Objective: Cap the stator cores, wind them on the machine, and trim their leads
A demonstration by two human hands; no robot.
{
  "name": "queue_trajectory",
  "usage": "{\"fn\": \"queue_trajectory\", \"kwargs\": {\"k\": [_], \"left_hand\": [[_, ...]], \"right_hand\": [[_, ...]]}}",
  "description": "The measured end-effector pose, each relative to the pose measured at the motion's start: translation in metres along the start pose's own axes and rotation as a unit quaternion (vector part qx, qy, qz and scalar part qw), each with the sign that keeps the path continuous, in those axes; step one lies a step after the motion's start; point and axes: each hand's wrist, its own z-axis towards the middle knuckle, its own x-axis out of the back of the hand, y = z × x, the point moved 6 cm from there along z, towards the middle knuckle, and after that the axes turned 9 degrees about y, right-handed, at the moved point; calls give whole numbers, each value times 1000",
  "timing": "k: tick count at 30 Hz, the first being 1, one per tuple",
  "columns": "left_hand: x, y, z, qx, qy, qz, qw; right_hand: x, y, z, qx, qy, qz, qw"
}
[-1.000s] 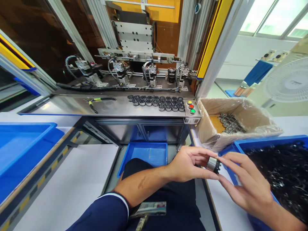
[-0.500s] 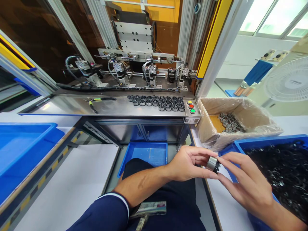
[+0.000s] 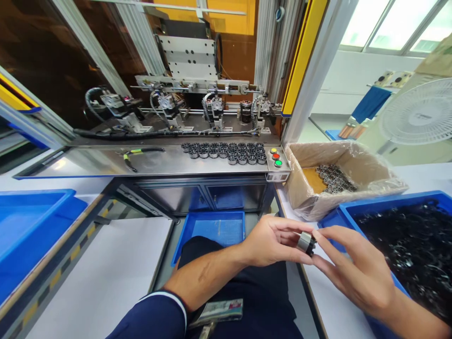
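Note:
Between my two hands is a small metal ring core with a black toothed plastic end, like a motor stator core. My left hand grips its metal side between thumb and fingers. The fingertips of my right hand press on its black end from the right. Both hands are above the edge of the right-hand white table. Several similar black-and-metal cores stand in rows on the steel ledge of the machine. Metal rings lie in the plastic-lined cardboard box beyond my hands.
A blue bin of black plastic parts stands at right. Yellow, red and green buttons sit at the ledge's right end, and cutting pliers lie on its left. Machine fixtures stand behind. Blue trays are at left and below.
The camera view has shifted slightly, so the scene sits a little farther left. Both hands keep hold of the core, with almost the same grip.

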Motion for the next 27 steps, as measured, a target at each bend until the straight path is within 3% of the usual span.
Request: {"fn": "queue_trajectory", "kwargs": {"k": [5, 9, 12, 14, 17, 18, 22, 25, 27], "left_hand": [[1, -4, -1, 29, 2, -1, 1000], [-5, 0, -6, -19, -1, 22, 1000], [-10, 2, -11, -48, -25, 52, 997], [-9, 1, -11, -59, -31, 82, 994], [-6, 0, -5, -83, -20, 136, 987], [-5, 1, -1, -93, -11, 156, 983], [-2, -1, 17, -80, 32, 200, 976], [-2, -7, 29, -31, 50, 184, 981], [-4, -8, 32, -27, 59, 181, 981]], "right_hand": [[-5, 2, 0, -13, -2, 23, 1000], [-7, 1, 4, -34, 24, 53, 998], [-8, 12, 7, -129, 59, 130, 981], [-18, 30, 7, -213, -20, 140, 967], [-29, 76, -10, -313, -239, 102, 914], [-25, 96, -20, -344, -279, 78, 893], [1, 176, -82, -474, -348, -66, 806], [4, 200, -128, -527, -395, -121, 742], [2, 204, -145, -540, -409, -141, 722]]}}
